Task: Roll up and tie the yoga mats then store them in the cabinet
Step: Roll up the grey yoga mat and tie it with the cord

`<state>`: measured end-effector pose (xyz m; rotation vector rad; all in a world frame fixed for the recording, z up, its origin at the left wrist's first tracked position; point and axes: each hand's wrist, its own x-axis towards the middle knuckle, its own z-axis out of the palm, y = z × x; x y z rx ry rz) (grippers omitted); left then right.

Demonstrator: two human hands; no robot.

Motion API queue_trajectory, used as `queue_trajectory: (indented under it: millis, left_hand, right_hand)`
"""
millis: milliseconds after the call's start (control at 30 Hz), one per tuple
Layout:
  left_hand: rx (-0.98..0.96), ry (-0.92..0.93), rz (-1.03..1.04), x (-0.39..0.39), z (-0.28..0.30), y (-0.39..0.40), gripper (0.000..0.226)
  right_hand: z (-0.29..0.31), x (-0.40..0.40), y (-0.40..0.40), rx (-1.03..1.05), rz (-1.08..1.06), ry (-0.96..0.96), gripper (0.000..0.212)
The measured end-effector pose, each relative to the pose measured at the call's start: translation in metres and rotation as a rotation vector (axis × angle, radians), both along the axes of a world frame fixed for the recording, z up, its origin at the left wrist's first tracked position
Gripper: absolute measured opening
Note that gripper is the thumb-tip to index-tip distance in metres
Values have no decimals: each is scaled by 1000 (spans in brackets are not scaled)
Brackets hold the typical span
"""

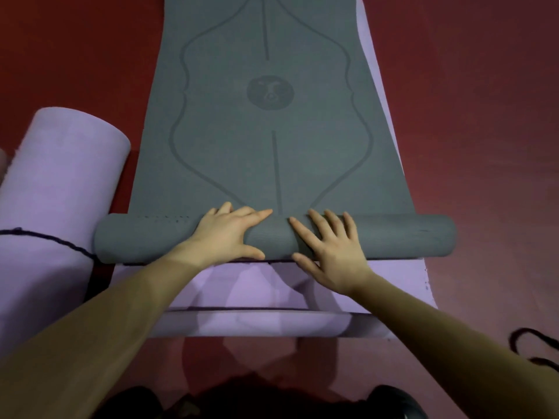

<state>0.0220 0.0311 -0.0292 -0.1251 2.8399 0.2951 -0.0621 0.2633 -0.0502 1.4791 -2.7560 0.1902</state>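
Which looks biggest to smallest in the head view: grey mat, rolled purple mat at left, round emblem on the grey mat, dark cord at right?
1. grey mat
2. rolled purple mat, though nearness to the camera inflates it
3. round emblem and dark cord: look alike, the cord cut off by the frame edge, so unranked

Grey mat (266, 116) far end cut off (top edge).

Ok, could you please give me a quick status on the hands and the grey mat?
Left hand, right hand: flat on the roll. Grey mat: only near end rolled. Tied purple roll touches its left end.
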Motion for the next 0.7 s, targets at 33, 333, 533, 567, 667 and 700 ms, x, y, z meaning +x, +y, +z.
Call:
queue_trajectory:
  millis: [33, 333, 533, 567, 667, 700]
  left_hand:
    - [-21, 8, -8, 1, 0, 1, 89]
    - [-96, 182, 179, -1, -1, 23, 59]
    - [-31, 39, 202, -38, 0, 0, 52]
    - [-24, 26, 199, -41, 0, 0, 52]
    - [-6, 107, 216, -29, 1, 2, 52]
    - [-14, 178, 217, -21, 1, 4, 52]
  right_hand:
    - [-1, 2, -4, 15, -34, -27, 59]
    - [16, -49, -48, 225, -138, -195, 56]
    - [0, -2, -36, 38, -80, 44, 52]
    - [-1, 2, -34, 47, -75, 47, 53]
    - [-1, -6, -36, 97, -66, 13, 57]
    - [1, -12, -40, 119, -66, -5, 59]
